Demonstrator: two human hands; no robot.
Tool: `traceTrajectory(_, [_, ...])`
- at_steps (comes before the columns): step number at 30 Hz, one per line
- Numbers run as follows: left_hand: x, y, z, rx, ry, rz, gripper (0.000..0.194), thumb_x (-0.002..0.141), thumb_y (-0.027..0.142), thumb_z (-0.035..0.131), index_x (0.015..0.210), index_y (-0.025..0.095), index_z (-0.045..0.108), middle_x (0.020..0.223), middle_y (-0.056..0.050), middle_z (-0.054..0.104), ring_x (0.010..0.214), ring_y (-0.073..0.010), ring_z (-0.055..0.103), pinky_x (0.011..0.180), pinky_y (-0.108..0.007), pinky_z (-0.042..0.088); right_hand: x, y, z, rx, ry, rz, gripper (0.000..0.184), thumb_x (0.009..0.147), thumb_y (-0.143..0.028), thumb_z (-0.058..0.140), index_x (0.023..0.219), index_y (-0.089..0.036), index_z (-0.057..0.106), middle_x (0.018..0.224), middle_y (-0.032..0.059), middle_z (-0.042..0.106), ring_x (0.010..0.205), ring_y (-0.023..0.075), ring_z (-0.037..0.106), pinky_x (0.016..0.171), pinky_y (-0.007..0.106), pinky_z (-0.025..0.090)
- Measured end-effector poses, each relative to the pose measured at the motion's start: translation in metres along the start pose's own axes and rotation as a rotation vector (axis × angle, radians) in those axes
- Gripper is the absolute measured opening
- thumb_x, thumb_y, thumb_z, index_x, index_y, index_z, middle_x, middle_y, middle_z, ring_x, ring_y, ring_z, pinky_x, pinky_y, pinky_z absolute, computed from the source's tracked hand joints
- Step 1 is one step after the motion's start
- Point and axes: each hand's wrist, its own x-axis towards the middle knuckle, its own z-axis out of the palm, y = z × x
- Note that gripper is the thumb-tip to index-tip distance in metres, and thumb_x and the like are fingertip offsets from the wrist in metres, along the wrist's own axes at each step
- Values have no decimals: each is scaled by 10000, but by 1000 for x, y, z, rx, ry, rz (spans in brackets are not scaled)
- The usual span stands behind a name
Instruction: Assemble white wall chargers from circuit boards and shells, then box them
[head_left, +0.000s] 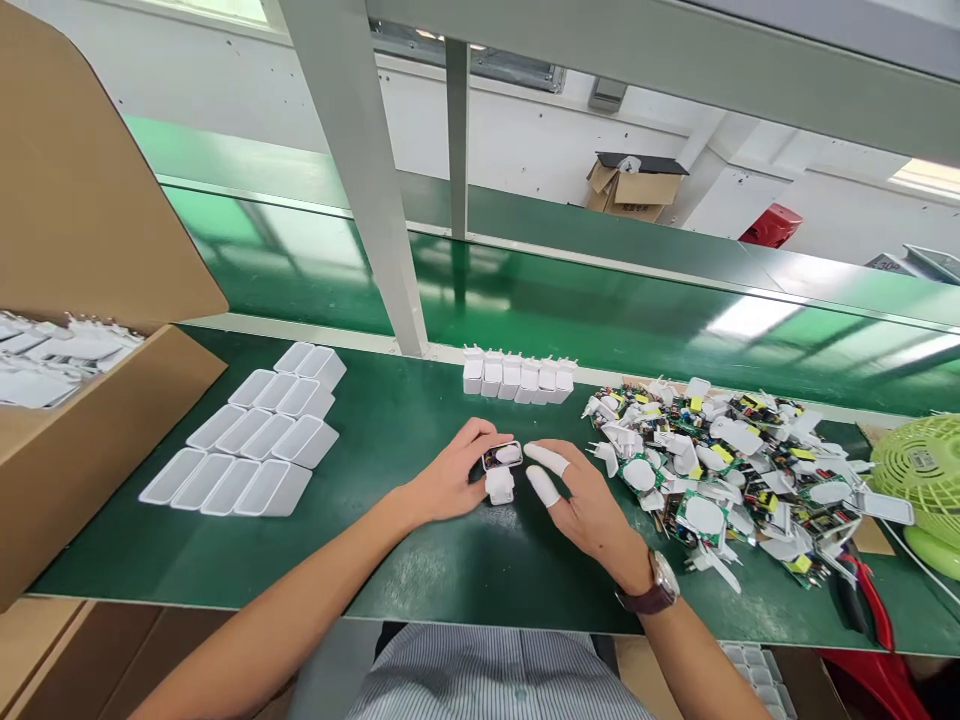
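Observation:
In the head view, my left hand (454,474) is closed around a small white charger housing (502,456) on the green bench. Its open end faces me, and dark electronic parts and a white piece show inside. Just below it, touching or very near, is a white plug piece (499,487). My right hand (585,500), with white finger cots on two fingers, is to the right of the housing; its fingers are apart and hold nothing. Further right lies a large heap of circuit boards with white plug covers (705,460). A row of white chargers (517,376) stands behind my hands.
Rows of white housings (255,430) stand to the left, beside an open cardboard box (135,400) of white parts. Red-handled pliers (870,600) and a green fan (919,470) are at the right. A grey post (360,170) rises at the bench's back edge.

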Motion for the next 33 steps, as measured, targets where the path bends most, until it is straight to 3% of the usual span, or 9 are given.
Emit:
traceTrajectory(3, [2, -6, -1, -111, 2, -120, 463, 947, 234, 596, 1406, 236, 529, 1257, -117, 634, 1062, -230, 675, 917, -395, 601, 2, 10, 8, -1, -89, -65, 425, 1002, -225, 551, 1426, -255, 545, 1422, 137, 582, 1321, 263, 574, 1084, 482, 536])
traceTrajectory(6, [2, -6, -2, -286, -1, -171, 595, 945, 284, 638, 1496, 252, 415, 1336, -118, 645, 1170, -247, 675, 1012, -422, 574, 6, 20, 19, -18, -119, -115, 444, 1003, -228, 561, 1445, -268, 533, 1416, 125, 597, 1314, 251, 584, 1085, 461, 538])
traceTrajectory(12, [2, 5, -6, -382, 26, -214, 692, 1016, 377, 568, 1597, 273, 207, 1517, -165, 525, 1398, -272, 530, 1181, -545, 416, 9, 31, 34, 21, -69, -163, 368, 1002, -203, 546, 1366, -235, 590, 1257, 121, 674, 1107, 217, 696, 929, 365, 619])
traceTrajectory(17, [1, 3, -2, -290, 61, -145, 989, 914, 467, 715, 1629, 291, 55, 1553, -197, 474, 1411, -314, 508, 1193, -593, 370, 8, 26, 34, 66, 36, -146, 389, 981, -157, 528, 1352, -250, 597, 1275, 119, 669, 1115, 215, 692, 926, 365, 618])
traceTrajectory(25, [4, 2, 4, -104, 156, -54, 935, 930, 414, 708, 1621, 277, 95, 1409, -170, 606, 1335, -288, 583, 1129, -526, 463, 5, 31, 40, 107, 33, -131, 395, 945, -99, 525, 1314, -211, 611, 1230, 131, 681, 1086, 225, 692, 899, 372, 620])
traceTrajectory(29, [3, 0, 2, -100, 219, 37, 1090, 831, 455, 808, 1627, 252, 92, 1453, -206, 556, 1349, -324, 552, 1153, -549, 425, 6, 28, 34, 152, 75, -133, 410, 952, -113, 543, 1336, -245, 603, 1261, 128, 665, 1095, 227, 687, 904, 362, 614])
traceTrajectory(31, [3, 0, 2, -79, 239, 83, 1086, 825, 392, 824, 1626, 242, 108, 1432, -203, 567, 1333, -322, 553, 1149, -545, 424, 5, 28, 35, 127, 29, -125, 414, 952, -112, 536, 1341, -242, 598, 1254, 133, 667, 1099, 241, 686, 898, 376, 617])
traceTrajectory(33, [4, 1, 3, -56, 262, 92, 962, 866, 281, 777, 1612, 242, 171, 1340, -175, 618, 1228, -281, 609, 1068, -491, 498, 2, 29, 38, 96, -43, -114, 427, 956, -111, 519, 1358, -241, 582, 1258, 134, 668, 1115, 253, 683, 905, 394, 620])
